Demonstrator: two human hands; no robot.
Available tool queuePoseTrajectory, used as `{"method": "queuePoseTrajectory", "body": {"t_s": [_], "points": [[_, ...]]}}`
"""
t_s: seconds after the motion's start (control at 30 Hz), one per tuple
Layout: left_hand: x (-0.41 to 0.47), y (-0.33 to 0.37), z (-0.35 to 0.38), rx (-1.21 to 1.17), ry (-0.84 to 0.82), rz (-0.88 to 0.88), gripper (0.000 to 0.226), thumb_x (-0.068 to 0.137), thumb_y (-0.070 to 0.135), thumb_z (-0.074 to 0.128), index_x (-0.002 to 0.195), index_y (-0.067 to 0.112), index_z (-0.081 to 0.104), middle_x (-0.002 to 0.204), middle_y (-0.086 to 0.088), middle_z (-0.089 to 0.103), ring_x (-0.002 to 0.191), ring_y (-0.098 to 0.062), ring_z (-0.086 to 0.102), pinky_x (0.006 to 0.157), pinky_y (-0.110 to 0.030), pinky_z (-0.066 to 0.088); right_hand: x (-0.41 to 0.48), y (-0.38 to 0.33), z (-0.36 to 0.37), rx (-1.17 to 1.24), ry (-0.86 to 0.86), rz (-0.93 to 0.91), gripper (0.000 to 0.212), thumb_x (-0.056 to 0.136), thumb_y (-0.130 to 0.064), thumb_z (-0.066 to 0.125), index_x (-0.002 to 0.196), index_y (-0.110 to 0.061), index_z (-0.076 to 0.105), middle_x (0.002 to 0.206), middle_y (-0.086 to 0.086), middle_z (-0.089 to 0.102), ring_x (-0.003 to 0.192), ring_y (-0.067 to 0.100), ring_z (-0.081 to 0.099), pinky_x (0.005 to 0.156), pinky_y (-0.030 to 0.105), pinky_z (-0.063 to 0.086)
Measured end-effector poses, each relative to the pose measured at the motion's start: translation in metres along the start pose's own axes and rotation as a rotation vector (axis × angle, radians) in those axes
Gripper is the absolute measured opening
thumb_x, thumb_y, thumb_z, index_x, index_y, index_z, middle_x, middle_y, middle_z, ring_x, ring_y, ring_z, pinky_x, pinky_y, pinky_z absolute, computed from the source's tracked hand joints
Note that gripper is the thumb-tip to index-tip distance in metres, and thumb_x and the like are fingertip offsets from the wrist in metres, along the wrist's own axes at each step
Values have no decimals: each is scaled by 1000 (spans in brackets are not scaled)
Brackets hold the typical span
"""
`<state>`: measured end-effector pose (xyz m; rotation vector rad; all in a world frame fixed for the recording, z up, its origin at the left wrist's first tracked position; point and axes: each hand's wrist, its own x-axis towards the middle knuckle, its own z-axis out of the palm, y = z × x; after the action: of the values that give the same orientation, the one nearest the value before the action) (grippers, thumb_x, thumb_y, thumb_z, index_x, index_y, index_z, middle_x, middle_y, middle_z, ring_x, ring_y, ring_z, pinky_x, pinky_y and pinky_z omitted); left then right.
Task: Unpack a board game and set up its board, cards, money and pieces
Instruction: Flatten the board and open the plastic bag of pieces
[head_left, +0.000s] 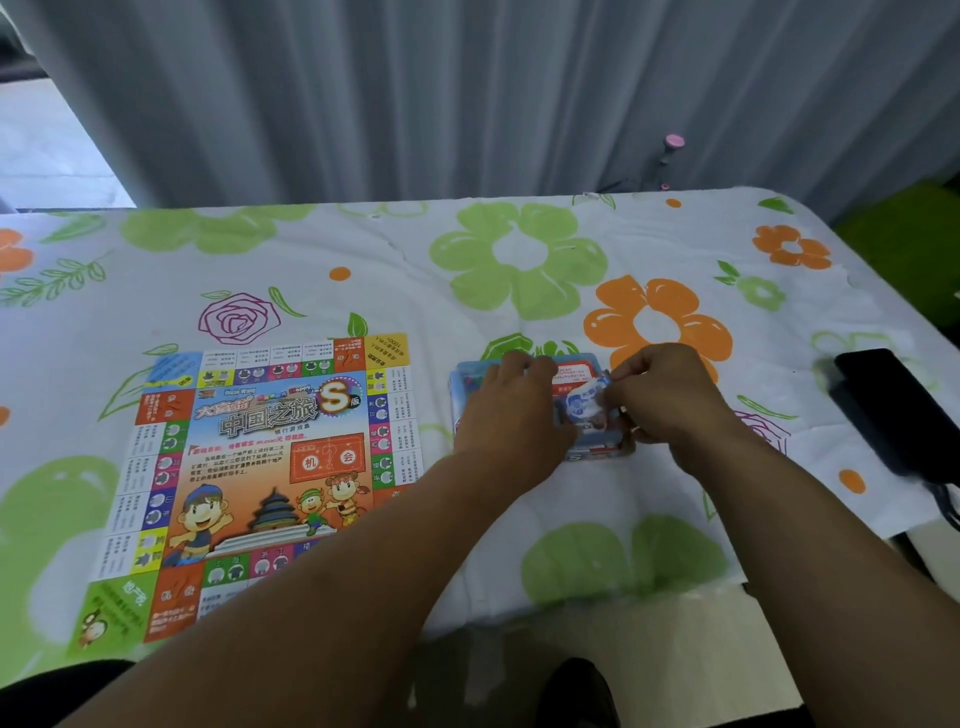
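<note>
Board (260, 467) printed "中国之旅", left hand (511, 410) gripping box (576, 364), right hand (665, 400) pinching packet (584, 402).

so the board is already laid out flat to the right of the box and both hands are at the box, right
Not quite. The head view shows the board laid out flat to the left of the box, not the right. The rest holds: the left hand and right hand are both at the box, the right one pinching a small blue and white packet.
</note>
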<state>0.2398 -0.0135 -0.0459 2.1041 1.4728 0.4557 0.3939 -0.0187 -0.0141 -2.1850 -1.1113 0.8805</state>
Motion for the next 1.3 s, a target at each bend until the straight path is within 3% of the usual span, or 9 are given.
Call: {"method": "queuePoseTrajectory", "body": {"t_s": [0.13, 0.37, 0.43, 0.53, 0.6, 0.77, 0.9, 1.03, 1.3], "points": [[5, 6, -10, -110, -49, -10, 66, 78, 42, 77, 132, 17, 50, 129, -4, 55, 121, -22, 49, 99, -36, 43, -13, -16, -1, 130, -127, -34, 14, 81, 3, 73, 91, -1, 64, 75, 19, 68, 45, 18, 58, 44, 26, 44], [9, 2, -23, -159, -227, -80, 16, 90, 24, 66, 99, 12, 61, 94, -6, 63, 96, -29, 64, 69, -29, 43, -18, -17, 5, 134, -259, -68, 16, 85, -8, 75, 93, 3, 66, 63, 9, 68, 49, 16, 63, 46, 26, 44], [9, -1, -21, -135, -242, -121, 22, 92, 22, 63, 112, 12, 60, 105, -8, 65, 99, -28, 64, 74, -29, 45, -11, -9, 4, 107, -185, -56, 15, 93, -15, 68, 90, 0, 66, 75, 13, 70, 54, 19, 65, 44, 28, 49], [8, -7, -16, -18, -235, -132, 26, 96, 21, 57, 121, 15, 52, 117, -5, 64, 108, -24, 62, 101, -35, 41, 5, 9, 7, -173, -76, -89, 13, 92, -18, 64, 82, -10, 68, 88, 13, 71, 75, 29, 70, 65, 48, 61], [7, -10, -11, 23, -243, -113, 25, 97, 22, 56, 120, 15, 49, 114, -4, 64, 107, -23, 62, 109, -44, 37, 9, 18, 13, -344, -93, -91, 9, 88, -19, 66, 92, -13, 70, 91, 9, 70, 80, 27, 68, 72, 45, 60], [5, -14, -7, -41, -276, -126, 33, 99, 21, 55, 128, 10, 45, 123, -9, 60, 106, -23, 60, 78, -25, 41, 6, 25, 26, -589, -41, -116, 33, 85, -24, 71, 113, -11, 60, 100, 8, 66, 83, 26, 64, 67, 31, 47], [6, -18, -4, 8, -277, -97, 27, 98, 20, 56, 122, 11, 46, 120, -10, 61, 94, -18, 56, 74, -24, 39, 5, 26, 30, -624, 7, -115, 42, 82, -33, 75, 116, -14, 57, 108, 7, 67, 91, 28, 66, 69, 31, 44], [6, -17, -3, 40, -277, -98, 31, 98, 20, 57, 125, 11, 47, 121, -10, 60, 105, -22, 61, 77, -24, 42, 7, 25, 34, -518, -33, -93, 54, 72, -44, 80, 115, -17, 61, 100, 5, 69, 85, 26, 68, 76, 36, 56], [5, -18, -3, 47, -265, -74, 33, 98, 22, 58, 127, 13, 47, 126, -8, 59, 110, -23, 59, 79, -24, 40, 10, 22, 25, -669, -111, -212, 25, 81, -37, 73, 98, -21, 64, 98, 1, 64, 84, 22, 63, 77, 40, 56]]}}
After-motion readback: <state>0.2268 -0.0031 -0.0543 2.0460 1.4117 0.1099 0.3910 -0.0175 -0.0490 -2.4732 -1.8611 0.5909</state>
